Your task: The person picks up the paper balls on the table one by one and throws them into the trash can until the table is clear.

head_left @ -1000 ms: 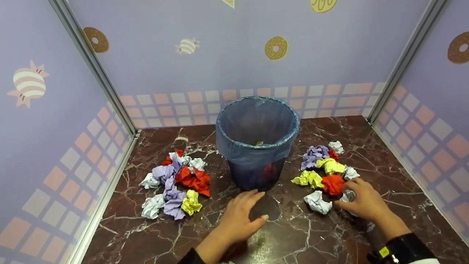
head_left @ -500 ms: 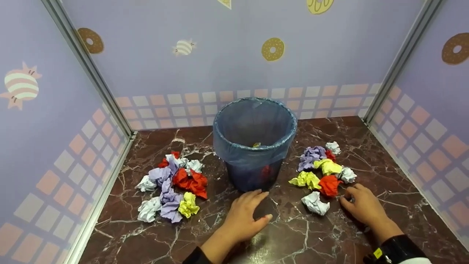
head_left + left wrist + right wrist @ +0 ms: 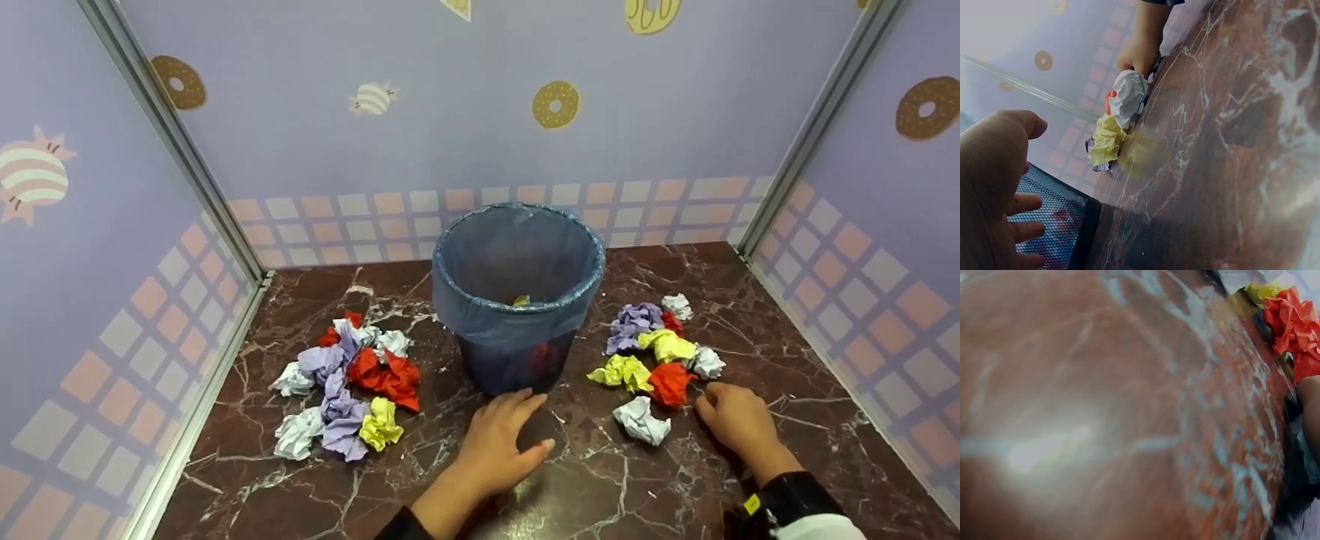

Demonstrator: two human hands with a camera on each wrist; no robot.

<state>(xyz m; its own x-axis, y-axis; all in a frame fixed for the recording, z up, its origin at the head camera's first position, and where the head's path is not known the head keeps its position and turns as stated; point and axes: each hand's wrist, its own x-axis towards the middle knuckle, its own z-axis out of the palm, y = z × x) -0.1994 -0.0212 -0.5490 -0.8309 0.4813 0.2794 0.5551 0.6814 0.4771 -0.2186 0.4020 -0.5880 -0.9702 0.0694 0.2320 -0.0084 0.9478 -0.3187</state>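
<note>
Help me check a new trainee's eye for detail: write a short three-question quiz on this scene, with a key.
1. True or false: the left hand is inside the bin.
2. In the head view, how many yellow paper balls lie left of the bin? A) one B) three C) five
3. Fill the gap: the bin's see-through liner is tinted ____.

Key: 1. False; it is outside, in front of the bin. 2. A. 3. Blue.

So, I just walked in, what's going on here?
A person has both hands among crumpled paper around a blue-lined mesh wastebasket. The left heap and right heap lie on either side of it. The left hand is open by its base; the right hand is curled beside the right heap, hiding anything it may hold. Something yellow shows inside.
</note>
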